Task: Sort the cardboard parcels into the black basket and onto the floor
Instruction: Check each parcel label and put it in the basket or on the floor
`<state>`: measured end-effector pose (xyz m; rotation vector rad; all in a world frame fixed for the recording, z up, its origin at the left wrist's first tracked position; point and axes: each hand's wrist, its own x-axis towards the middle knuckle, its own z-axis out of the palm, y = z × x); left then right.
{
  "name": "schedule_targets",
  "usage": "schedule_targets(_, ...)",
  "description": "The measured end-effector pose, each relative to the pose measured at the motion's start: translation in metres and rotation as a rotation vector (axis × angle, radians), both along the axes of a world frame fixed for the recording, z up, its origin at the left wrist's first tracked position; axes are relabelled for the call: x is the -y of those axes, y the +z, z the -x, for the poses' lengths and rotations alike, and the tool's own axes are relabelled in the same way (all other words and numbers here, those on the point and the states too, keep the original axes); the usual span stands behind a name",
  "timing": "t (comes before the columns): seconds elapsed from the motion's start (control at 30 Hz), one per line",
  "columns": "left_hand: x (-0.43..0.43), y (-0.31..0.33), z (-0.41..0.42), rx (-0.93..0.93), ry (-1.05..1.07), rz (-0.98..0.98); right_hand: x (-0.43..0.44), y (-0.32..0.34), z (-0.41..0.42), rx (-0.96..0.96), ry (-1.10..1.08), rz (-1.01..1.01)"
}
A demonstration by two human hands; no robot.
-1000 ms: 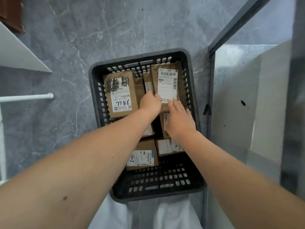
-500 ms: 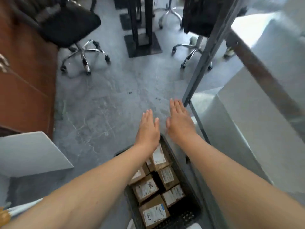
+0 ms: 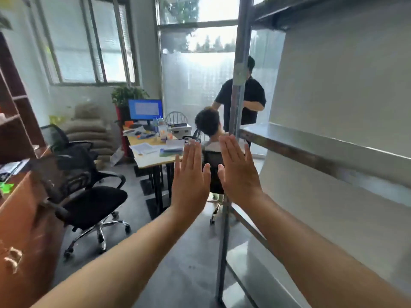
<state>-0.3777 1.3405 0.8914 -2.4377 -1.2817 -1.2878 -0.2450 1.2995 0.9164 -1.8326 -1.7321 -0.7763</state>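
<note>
Two raised: left hand [image 3: 191, 181] beside right hand [image 3: 239, 172], fingers [image 3: 193, 152] straight.

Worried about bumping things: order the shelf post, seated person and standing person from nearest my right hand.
1. The shelf post, directly behind the right hand.
2. The seated person, ahead and left.
3. The standing person, farthest, behind the post.

L hand [image 3: 190, 181], R hand [image 3: 239, 172] raised flat, empty, office chair [image 3: 89, 192] left

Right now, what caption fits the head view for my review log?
Left hand and right hand held up open, empty, side by side, before an office desk and metal shelf.
</note>
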Motion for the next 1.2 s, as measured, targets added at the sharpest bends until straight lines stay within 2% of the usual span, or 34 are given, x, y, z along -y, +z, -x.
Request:
schedule_targets(0.2, 0.058, 0.076, -0.018, -0.011, -0.042, -0.168, 0.077, 0.087, -0.044, 0.058, -0.152, -0.144)
schedule_targets(0.3, 0.092, 0.108, -0.053, -0.001, -0.065, -0.239, 0.132, 0.114, -0.063, 0.095, -0.195, -0.163)
schedule_targets(0.4, 0.144, 0.130, -0.107, 0.012, -0.185, -0.272, 0.199, 0.126, -0.094, 0.147, -0.272, -0.190)
schedule_targets(0.7, 0.353, 0.118, -0.258, -0.011, -0.581, -0.243, 0.455, 0.138, -0.207, 0.047, -0.699, -0.167)
schedule_targets(0.8, 0.434, 0.126, -0.299, 0.024, -0.711, -0.245, 0.530, 0.142, -0.220, 0.019, -0.814, -0.178)
schedule_targets(0.93, 0.543, 0.132, -0.342, 0.039, -0.895, -0.259, 0.644, 0.137, -0.234, 0.072, -0.953, -0.118)
schedule_targets(1.2, 0.764, 0.112, -0.388, 0.036, -1.283, -0.335, 0.884, 0.099, -0.229, 0.036, -1.386, -0.080)
